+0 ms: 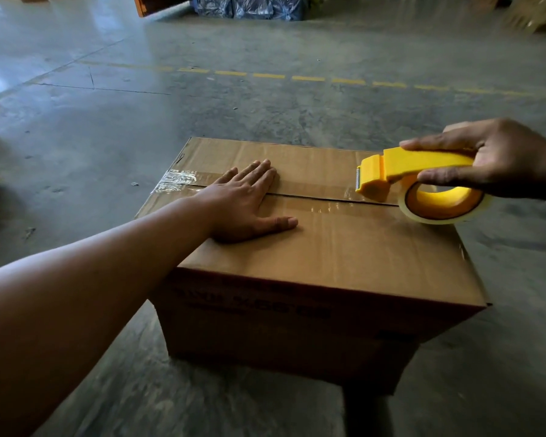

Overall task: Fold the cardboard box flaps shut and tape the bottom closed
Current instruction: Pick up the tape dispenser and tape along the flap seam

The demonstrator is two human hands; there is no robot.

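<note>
A brown cardboard box (344, 247) stands on the concrete floor with its flaps folded flat on top. The seam between the flaps runs left to right, with clear tape (177, 181) crinkled at its left end and a shiny strip along it. My left hand (246, 203) lies flat, fingers spread, across the seam near the middle. My right hand (498, 159) grips a yellow tape dispenser (420, 184) holding a roll of clear tape. The dispenser rests on the right end of the seam, its blade pointing left.
Grey concrete floor (139, 121) surrounds the box, crossed by a dashed yellow line (306, 78) beyond it. Dark wrapped bundles (249, 6) and an orange frame (141, 4) stand at the far end. Blurred cardboard (536, 14) lies at the top right.
</note>
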